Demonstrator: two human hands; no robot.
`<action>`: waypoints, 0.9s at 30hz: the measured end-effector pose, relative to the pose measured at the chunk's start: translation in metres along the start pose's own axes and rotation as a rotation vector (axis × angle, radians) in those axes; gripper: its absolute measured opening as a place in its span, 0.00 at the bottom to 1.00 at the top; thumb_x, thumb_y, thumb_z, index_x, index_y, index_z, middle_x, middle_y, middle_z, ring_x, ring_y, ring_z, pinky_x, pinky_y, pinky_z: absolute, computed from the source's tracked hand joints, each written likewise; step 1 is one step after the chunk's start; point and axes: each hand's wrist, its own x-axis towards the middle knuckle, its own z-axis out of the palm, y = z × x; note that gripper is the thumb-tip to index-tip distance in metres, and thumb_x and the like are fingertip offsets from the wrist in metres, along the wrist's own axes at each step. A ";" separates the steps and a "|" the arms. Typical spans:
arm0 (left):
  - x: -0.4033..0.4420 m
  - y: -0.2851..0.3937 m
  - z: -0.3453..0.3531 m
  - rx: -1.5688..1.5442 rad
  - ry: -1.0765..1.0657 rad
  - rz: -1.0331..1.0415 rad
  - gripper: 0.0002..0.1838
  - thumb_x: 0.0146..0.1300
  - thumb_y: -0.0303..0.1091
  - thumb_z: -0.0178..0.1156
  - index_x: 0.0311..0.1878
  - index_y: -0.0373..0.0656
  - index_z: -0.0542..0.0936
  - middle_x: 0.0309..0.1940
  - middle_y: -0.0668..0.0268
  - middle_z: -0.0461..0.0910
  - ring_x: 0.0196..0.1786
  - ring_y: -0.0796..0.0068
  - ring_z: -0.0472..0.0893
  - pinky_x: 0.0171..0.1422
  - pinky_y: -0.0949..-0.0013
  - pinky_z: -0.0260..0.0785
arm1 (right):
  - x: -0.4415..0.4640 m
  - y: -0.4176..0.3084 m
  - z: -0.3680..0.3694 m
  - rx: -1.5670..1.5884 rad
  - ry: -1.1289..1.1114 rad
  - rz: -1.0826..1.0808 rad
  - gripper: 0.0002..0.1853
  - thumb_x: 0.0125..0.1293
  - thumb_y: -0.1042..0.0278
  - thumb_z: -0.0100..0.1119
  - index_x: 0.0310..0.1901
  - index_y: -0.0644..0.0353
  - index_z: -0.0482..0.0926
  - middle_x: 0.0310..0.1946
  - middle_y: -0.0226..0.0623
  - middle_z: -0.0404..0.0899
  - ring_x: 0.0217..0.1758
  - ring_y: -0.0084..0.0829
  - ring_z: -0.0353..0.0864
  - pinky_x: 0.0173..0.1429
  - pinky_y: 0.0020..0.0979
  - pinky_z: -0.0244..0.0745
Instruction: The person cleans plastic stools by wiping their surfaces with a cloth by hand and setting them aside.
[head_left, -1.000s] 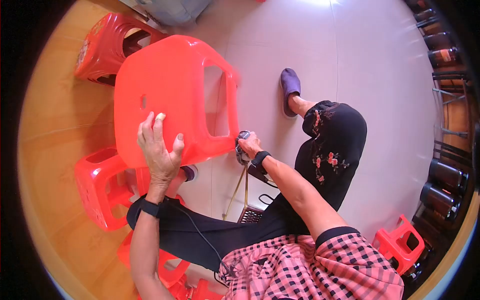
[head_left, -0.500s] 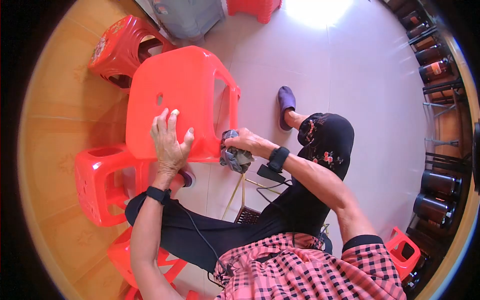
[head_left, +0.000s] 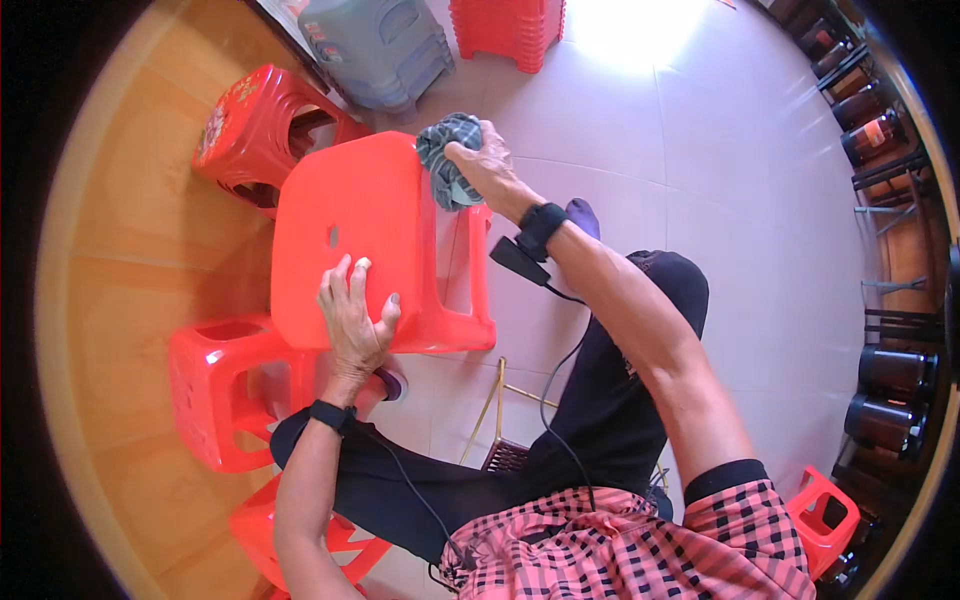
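A checked cloth (head_left: 446, 165) is gripped by the fingers of the right hand (head_left: 490, 170) at the far corner of a red stool (head_left: 382, 230); the left hand (head_left: 357, 322), fingers spread, is laid upon it.

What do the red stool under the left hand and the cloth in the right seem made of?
Red stool: probably moulded plastic, smooth and semi-glossy, from its rounded, one-piece edges and soft sheen.
Cloth: matte, apparently woven fabric, from its soft bunched folds and pale lines; the exact fibre can't be told.
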 end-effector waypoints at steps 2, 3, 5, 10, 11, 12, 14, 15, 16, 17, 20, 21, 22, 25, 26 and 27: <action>0.000 -0.001 0.002 -0.008 -0.005 -0.009 0.31 0.54 0.42 0.60 0.60 0.38 0.68 0.60 0.50 0.64 0.63 0.49 0.61 0.69 0.49 0.51 | 0.004 0.012 0.010 -0.151 -0.080 -0.018 0.26 0.49 0.59 0.61 0.48 0.66 0.69 0.37 0.56 0.79 0.43 0.52 0.81 0.50 0.43 0.74; 0.001 -0.001 0.003 -0.010 -0.008 -0.009 0.31 0.54 0.42 0.60 0.60 0.38 0.68 0.60 0.50 0.64 0.63 0.49 0.61 0.69 0.49 0.51 | -0.001 0.014 0.009 -0.152 -0.078 -0.015 0.26 0.49 0.59 0.61 0.48 0.66 0.69 0.37 0.56 0.79 0.43 0.52 0.81 0.50 0.43 0.74; 0.001 -0.002 0.006 -0.012 0.012 -0.026 0.30 0.54 0.41 0.59 0.60 0.38 0.68 0.60 0.50 0.64 0.64 0.49 0.61 0.69 0.49 0.50 | -0.031 0.020 0.006 -0.166 -0.168 -0.058 0.28 0.48 0.58 0.61 0.48 0.66 0.66 0.36 0.59 0.78 0.43 0.57 0.80 0.49 0.47 0.74; 0.002 -0.005 0.008 -0.012 0.008 -0.020 0.31 0.53 0.42 0.60 0.59 0.37 0.68 0.60 0.49 0.63 0.63 0.48 0.61 0.69 0.48 0.51 | -0.119 0.022 -0.018 -0.238 -0.437 0.062 0.27 0.48 0.61 0.62 0.47 0.67 0.67 0.34 0.54 0.78 0.42 0.48 0.81 0.48 0.41 0.74; 0.001 -0.005 0.008 -0.004 0.010 -0.010 0.32 0.53 0.42 0.60 0.59 0.36 0.68 0.60 0.48 0.63 0.63 0.46 0.61 0.67 0.47 0.52 | -0.131 0.020 -0.020 -0.258 -0.478 0.127 0.27 0.49 0.61 0.61 0.47 0.67 0.65 0.33 0.55 0.78 0.42 0.50 0.81 0.48 0.42 0.74; 0.001 -0.004 0.007 -0.005 0.013 -0.006 0.32 0.53 0.42 0.60 0.59 0.36 0.68 0.60 0.48 0.63 0.63 0.46 0.61 0.67 0.47 0.52 | -0.141 0.021 -0.022 -0.259 -0.473 0.124 0.27 0.49 0.61 0.61 0.47 0.67 0.65 0.33 0.55 0.78 0.42 0.50 0.81 0.48 0.42 0.74; 0.002 -0.001 0.004 0.007 -0.002 -0.025 0.30 0.55 0.41 0.58 0.60 0.38 0.68 0.60 0.50 0.64 0.64 0.50 0.61 0.70 0.50 0.49 | -0.152 0.027 -0.026 -0.230 -0.562 0.175 0.28 0.49 0.60 0.61 0.48 0.67 0.64 0.34 0.57 0.77 0.42 0.51 0.80 0.48 0.43 0.73; 0.002 -0.001 0.005 0.008 -0.003 -0.020 0.30 0.55 0.41 0.58 0.60 0.38 0.68 0.60 0.50 0.64 0.64 0.50 0.61 0.70 0.50 0.49 | -0.153 0.027 -0.028 -0.227 -0.558 0.175 0.28 0.49 0.60 0.61 0.48 0.67 0.64 0.34 0.57 0.77 0.42 0.51 0.80 0.48 0.43 0.73; 0.002 -0.001 0.005 0.006 -0.002 -0.022 0.30 0.55 0.42 0.58 0.60 0.38 0.68 0.59 0.50 0.64 0.64 0.50 0.61 0.70 0.50 0.49 | -0.155 0.027 -0.030 -0.228 -0.594 0.200 0.28 0.49 0.59 0.61 0.48 0.68 0.64 0.35 0.58 0.77 0.43 0.52 0.80 0.49 0.44 0.73; 0.002 -0.001 0.005 0.003 0.002 -0.021 0.30 0.55 0.42 0.58 0.60 0.37 0.68 0.59 0.50 0.64 0.64 0.50 0.61 0.70 0.50 0.49 | -0.156 0.027 -0.032 -0.229 -0.628 0.222 0.29 0.49 0.58 0.61 0.48 0.68 0.64 0.36 0.58 0.77 0.43 0.52 0.80 0.49 0.44 0.73; 0.002 -0.002 0.005 0.000 0.003 -0.007 0.30 0.56 0.42 0.58 0.59 0.37 0.68 0.59 0.50 0.64 0.64 0.50 0.61 0.70 0.50 0.50 | -0.151 0.032 -0.033 -0.232 -0.639 0.216 0.29 0.49 0.57 0.61 0.48 0.69 0.64 0.36 0.59 0.77 0.44 0.53 0.80 0.49 0.44 0.73; 0.002 -0.003 0.004 0.004 0.006 -0.002 0.30 0.56 0.42 0.58 0.59 0.37 0.68 0.59 0.50 0.64 0.64 0.50 0.61 0.70 0.50 0.50 | -0.150 0.030 -0.032 -0.221 -0.646 0.218 0.29 0.49 0.57 0.61 0.48 0.69 0.64 0.36 0.59 0.77 0.44 0.53 0.80 0.49 0.44 0.73; 0.002 -0.003 0.003 0.001 -0.007 -0.001 0.30 0.56 0.42 0.58 0.60 0.36 0.68 0.59 0.49 0.64 0.64 0.50 0.61 0.70 0.50 0.49 | -0.150 0.029 -0.032 -0.216 -0.644 0.215 0.29 0.49 0.57 0.61 0.48 0.69 0.64 0.36 0.59 0.77 0.44 0.53 0.80 0.49 0.44 0.73; -0.002 -0.006 0.001 -0.024 -0.035 0.013 0.30 0.55 0.42 0.58 0.60 0.36 0.68 0.60 0.49 0.64 0.65 0.49 0.61 0.71 0.49 0.49 | -0.153 0.026 -0.035 -0.249 -0.674 0.186 0.30 0.49 0.58 0.61 0.49 0.70 0.64 0.35 0.59 0.77 0.43 0.54 0.80 0.48 0.44 0.73; -0.004 -0.009 0.000 -0.042 -0.049 0.026 0.31 0.55 0.42 0.58 0.60 0.36 0.68 0.61 0.49 0.63 0.65 0.48 0.60 0.71 0.49 0.49 | -0.154 0.027 -0.035 -0.282 -0.703 0.171 0.30 0.49 0.58 0.61 0.49 0.70 0.65 0.34 0.59 0.77 0.42 0.54 0.80 0.48 0.44 0.74; -0.007 -0.010 -0.002 -0.041 -0.053 0.029 0.31 0.55 0.42 0.58 0.60 0.36 0.68 0.61 0.49 0.63 0.65 0.48 0.60 0.71 0.49 0.49 | -0.155 0.027 -0.036 -0.316 -0.731 0.157 0.30 0.48 0.58 0.61 0.49 0.70 0.66 0.34 0.58 0.78 0.42 0.54 0.81 0.48 0.43 0.74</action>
